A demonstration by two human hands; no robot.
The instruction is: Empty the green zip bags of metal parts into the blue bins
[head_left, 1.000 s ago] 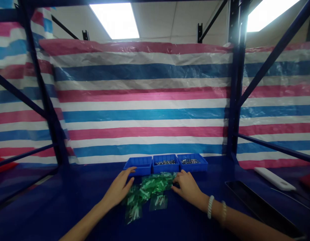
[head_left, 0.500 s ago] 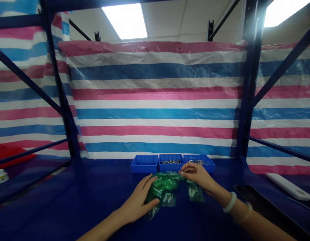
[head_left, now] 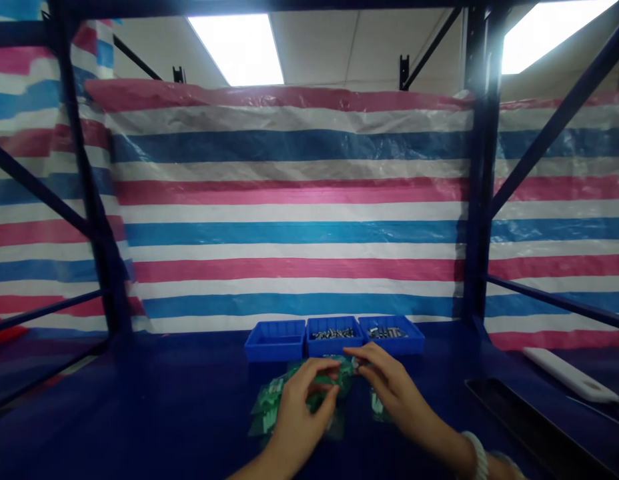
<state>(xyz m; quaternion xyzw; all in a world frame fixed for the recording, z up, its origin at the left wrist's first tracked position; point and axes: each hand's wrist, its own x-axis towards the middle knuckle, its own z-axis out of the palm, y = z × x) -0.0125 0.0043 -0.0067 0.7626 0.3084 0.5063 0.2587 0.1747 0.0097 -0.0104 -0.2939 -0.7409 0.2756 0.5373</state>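
Observation:
Green-tinted clear packets (head_left: 269,403) with small pale pieces inside lie in a heap on the blue table. My left hand (head_left: 307,410) is over the heap, fingers curled with a gap between thumb and fingertips; nothing shows in that gap but green packets behind it. At the heap's right edge, my right hand (head_left: 389,383) has thumb and fingers close together around a small whitish thing too small to name. Part of another packet (head_left: 378,403) shows beneath my right hand. Behind the heap stand three blue bins, the middle one (head_left: 332,345) holding small metal parts.
The left bin (head_left: 275,350) shows no parts; the right bin (head_left: 392,343) holds metal pieces. On the right lie a dark flat tray-like object (head_left: 534,427) and a white elongated device (head_left: 569,375). Blue rack posts (head_left: 477,200) and striped sheeting (head_left: 299,233) surround the table.
My left hand has moved right over the heap and its fingers have curled. My right hand stays near the heap's right edge. The whole view has shifted slightly.

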